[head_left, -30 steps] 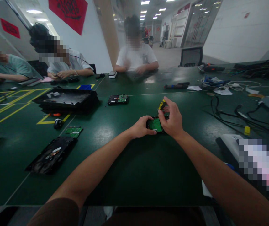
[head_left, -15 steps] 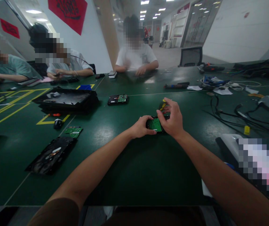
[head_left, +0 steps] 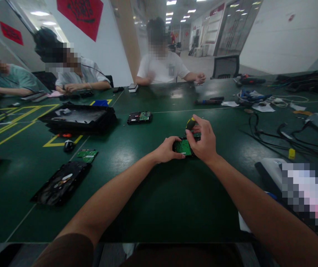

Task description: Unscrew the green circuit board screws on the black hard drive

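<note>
A hard drive with its green circuit board [head_left: 183, 147] facing up lies on the dark green table. My left hand [head_left: 168, 150] grips its left end, thumb at the near edge and fingers at the far edge. Over its right end, my right hand [head_left: 203, 138] is closed around a yellow and black screwdriver [head_left: 190, 123], whose handle leans up and to the left. My fingers hide the screwdriver's tip and the drive's right part.
Left of me are an opened black drive casing [head_left: 61, 183], a loose green circuit board [head_left: 87, 155] and a black tray [head_left: 78, 115]. Another hard drive [head_left: 139, 117] lies farther back. Black cables [head_left: 272, 135] spread on the right. Several people sit around the table.
The screwdriver handle has tilted slightly in my right hand; my left hand stays on the hard drive. Across the table, a person's arm has moved out to the right.
</note>
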`<state>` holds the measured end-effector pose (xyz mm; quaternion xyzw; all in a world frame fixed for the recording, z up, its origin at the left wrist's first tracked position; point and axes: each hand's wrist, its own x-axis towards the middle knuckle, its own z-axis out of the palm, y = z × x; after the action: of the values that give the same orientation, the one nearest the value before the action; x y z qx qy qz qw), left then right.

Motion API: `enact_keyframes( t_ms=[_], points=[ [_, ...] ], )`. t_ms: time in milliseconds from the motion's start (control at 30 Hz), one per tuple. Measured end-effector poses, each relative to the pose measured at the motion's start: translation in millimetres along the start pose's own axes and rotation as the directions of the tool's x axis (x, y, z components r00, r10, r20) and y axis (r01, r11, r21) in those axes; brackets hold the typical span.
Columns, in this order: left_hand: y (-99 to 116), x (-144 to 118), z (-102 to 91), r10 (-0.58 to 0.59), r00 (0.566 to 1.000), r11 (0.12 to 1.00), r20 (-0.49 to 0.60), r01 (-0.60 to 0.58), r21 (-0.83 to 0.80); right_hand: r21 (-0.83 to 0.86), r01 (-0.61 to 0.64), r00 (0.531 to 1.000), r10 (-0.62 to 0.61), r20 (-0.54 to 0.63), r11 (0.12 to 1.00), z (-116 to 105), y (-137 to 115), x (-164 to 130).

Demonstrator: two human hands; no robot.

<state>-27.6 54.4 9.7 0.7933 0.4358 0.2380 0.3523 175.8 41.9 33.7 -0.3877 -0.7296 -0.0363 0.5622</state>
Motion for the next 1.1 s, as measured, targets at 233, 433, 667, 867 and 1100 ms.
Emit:
enact_keyframes(
  t_ms=[233, 433, 667, 867, 1100],
  points=[
    [-0.7, -0.1, -0.2, 0.000, 1.000, 1.000, -0.002, 0.000, -0.019, -0.023, -0.011, 1.000, 0.011, 0.007, 1.000, 0.1, -0.1, 0.0],
    [-2.8, 0.7, 0.8, 0.011, 1.000, 1.000, 0.002, -0.011, -0.017, -0.018, -0.009, 1.000, 0.009, 0.005, 1.000, -1.1, 0.6, 0.0],
    [-0.9, -0.7, 0.3, 0.012, 1.000, 1.000, -0.003, -0.012, -0.018, 0.002, -0.026, 0.999, 0.026, 0.023, 1.000, -0.2, 2.1, -0.5],
    [0.9, -0.3, 0.6, 0.010, 1.000, 1.000, -0.001, -0.010, -0.021, 0.000, -0.023, 0.999, 0.023, 0.034, 1.000, -0.4, 1.1, -0.9],
    [-0.9, -0.3, 0.7, 0.034, 0.999, 0.999, 0.000, -0.034, -0.019, -0.015, -0.031, 0.999, 0.032, 0.019, 0.999, -0.2, 2.9, -1.3]
  ],
)
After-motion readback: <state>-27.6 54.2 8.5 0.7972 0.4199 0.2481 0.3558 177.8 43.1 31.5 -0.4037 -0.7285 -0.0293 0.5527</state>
